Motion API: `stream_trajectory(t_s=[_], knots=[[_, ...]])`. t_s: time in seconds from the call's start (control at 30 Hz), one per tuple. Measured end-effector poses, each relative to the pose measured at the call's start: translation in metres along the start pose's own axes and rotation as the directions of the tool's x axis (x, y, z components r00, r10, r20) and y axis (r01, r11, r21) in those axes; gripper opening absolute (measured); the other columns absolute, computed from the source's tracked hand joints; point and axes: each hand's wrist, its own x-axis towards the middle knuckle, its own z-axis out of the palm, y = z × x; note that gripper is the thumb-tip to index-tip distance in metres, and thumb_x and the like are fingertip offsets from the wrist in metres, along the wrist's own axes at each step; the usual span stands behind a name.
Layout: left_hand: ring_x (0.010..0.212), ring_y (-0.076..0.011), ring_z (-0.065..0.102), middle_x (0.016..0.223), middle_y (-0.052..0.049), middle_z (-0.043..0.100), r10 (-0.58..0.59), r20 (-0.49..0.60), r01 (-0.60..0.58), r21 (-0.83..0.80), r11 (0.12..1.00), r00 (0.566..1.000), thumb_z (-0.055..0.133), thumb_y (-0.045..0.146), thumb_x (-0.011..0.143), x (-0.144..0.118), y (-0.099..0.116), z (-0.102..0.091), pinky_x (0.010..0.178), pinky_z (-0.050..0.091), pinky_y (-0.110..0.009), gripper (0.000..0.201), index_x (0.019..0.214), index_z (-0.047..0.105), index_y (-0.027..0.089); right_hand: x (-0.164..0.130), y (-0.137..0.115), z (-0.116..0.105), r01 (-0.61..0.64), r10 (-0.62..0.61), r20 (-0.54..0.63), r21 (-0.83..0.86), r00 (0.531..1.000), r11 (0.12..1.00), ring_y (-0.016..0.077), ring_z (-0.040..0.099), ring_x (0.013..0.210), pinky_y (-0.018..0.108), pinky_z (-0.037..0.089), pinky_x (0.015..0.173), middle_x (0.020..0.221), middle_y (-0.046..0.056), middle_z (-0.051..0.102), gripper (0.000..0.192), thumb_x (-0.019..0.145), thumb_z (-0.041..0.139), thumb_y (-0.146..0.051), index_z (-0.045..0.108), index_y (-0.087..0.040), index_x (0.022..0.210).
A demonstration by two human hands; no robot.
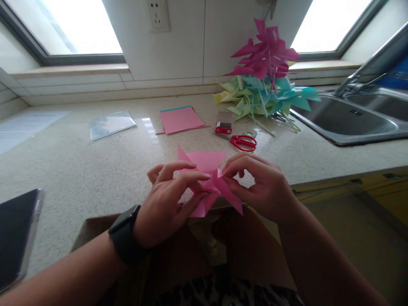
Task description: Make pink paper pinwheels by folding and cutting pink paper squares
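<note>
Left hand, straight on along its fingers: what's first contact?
The pink paper, which the left hand seems to be touching at its fingertips. Past that, probably the right hand, though one view leaves depth unclear.

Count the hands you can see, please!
2: the left hand at the pink paper's left, and the right hand at its right, both touching it. No other hands show.

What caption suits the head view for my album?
Left hand steadies, right hand pinches pink paper at the counter, red-handled scissors beyond.
</note>
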Motion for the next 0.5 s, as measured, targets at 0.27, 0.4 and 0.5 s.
stream_trajectory(t_s=[0.27,0.4,0.5], knots=[[0.102,-0.0234,0.058,0.091,0.001,0.079,0.028,-0.059,-0.027,0.018,0.999,0.998,0.068,0.017,0.092,-0.004,-0.001,0.003,0.092,0.041,-0.040,0.032,0.121,0.058,0.027,-0.009,-0.006,0.010,0.043,-0.075,-0.159,-0.196,0.984,0.980,0.0162,0.056,0.068,0.034,0.045,0.067,0.073,-0.001,0.060,0.012,0.086,0.068,-0.012,0.066,-0.024,0.090],[0.100,-0.0234,0.059,0.093,0.000,0.079,0.042,-0.063,-0.039,0.046,0.998,0.997,0.068,0.018,0.092,-0.005,0.000,0.004,0.091,0.040,-0.041,0.033,0.121,0.058,0.026,-0.017,-0.005,0.016,0.039,-0.082,-0.164,-0.250,0.983,0.967,0.0164,0.059,0.066,0.038,0.043,0.074,0.075,-0.002,0.068,0.015,0.087,0.068,-0.012,0.063,-0.025,0.094],[0.100,-0.0238,0.059,0.091,-0.001,0.078,0.037,-0.054,-0.035,0.050,0.998,0.998,0.068,0.019,0.092,-0.004,0.000,0.004,0.090,0.040,-0.041,0.030,0.120,0.058,0.025,-0.020,-0.005,0.019,0.008,-0.070,-0.192,-0.307,0.979,0.952,0.0179,0.063,0.071,0.041,0.043,0.079,0.078,-0.001,0.070,0.014,0.088,0.069,-0.013,0.063,-0.025,0.094]])
